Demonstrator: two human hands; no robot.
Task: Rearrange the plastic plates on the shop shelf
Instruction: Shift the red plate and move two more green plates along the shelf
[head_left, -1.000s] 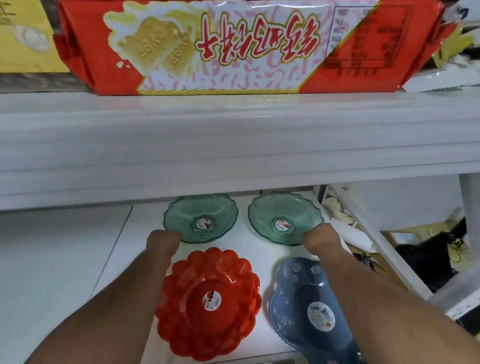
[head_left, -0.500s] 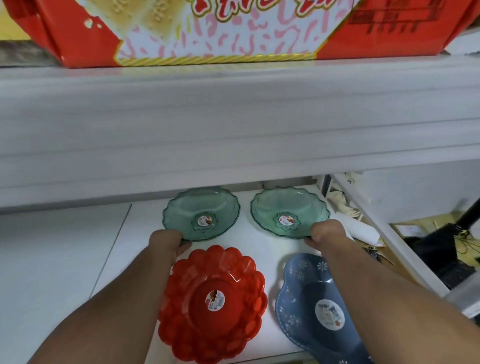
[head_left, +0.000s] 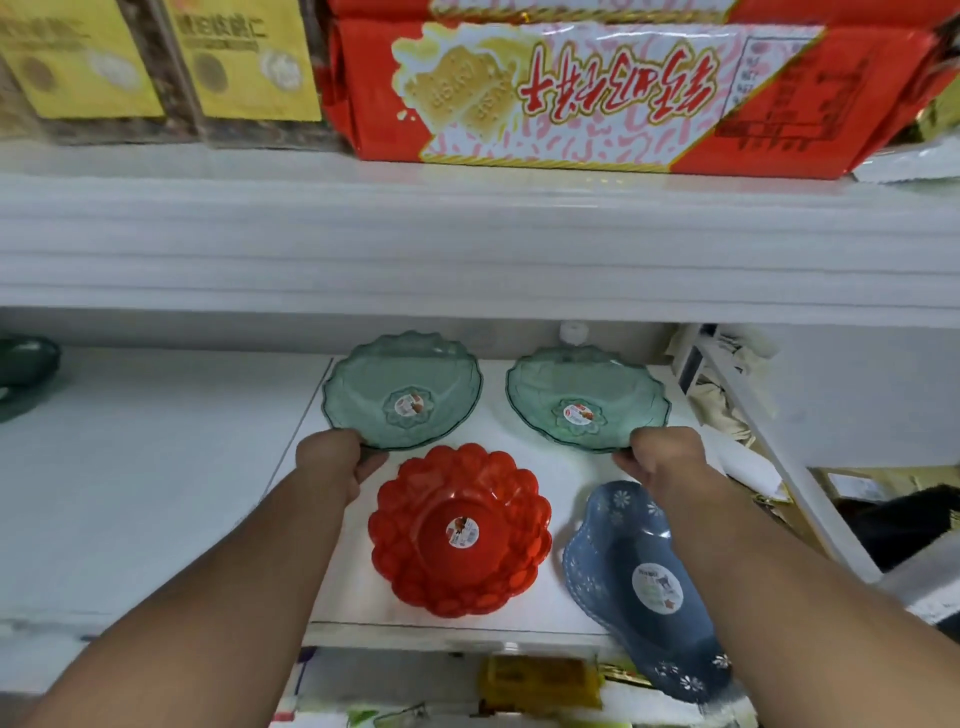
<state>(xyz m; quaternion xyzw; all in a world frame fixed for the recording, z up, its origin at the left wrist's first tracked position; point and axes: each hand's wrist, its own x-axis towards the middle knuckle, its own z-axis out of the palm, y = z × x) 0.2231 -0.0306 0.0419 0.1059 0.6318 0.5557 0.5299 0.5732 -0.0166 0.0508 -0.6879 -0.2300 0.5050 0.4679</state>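
Two clear green scalloped plates sit side by side at the back of the white lower shelf (head_left: 156, 467). My left hand (head_left: 332, 465) grips the near rim of the left green plate (head_left: 400, 389). My right hand (head_left: 667, 457) grips the near rim of the right green plate (head_left: 587, 397). In front of them lies a red flower-shaped plate (head_left: 460, 530). A blue plate with white flowers (head_left: 639, 582) lies at the front right, hanging over the shelf's front edge, partly under my right forearm.
The upper shelf's thick white edge (head_left: 467, 244) overhangs the plates. On it stand a red biscuit pack (head_left: 613, 88) and yellow-labelled boxes (head_left: 156, 57). A dark green object (head_left: 26, 364) lies at the far left. Clutter fills the compartment to the right (head_left: 727, 395).
Both hands have closed onto the near rims of the green plates; a second ago they rested as fists just in front of them. The view has tilted, showing more of the upper shelf.
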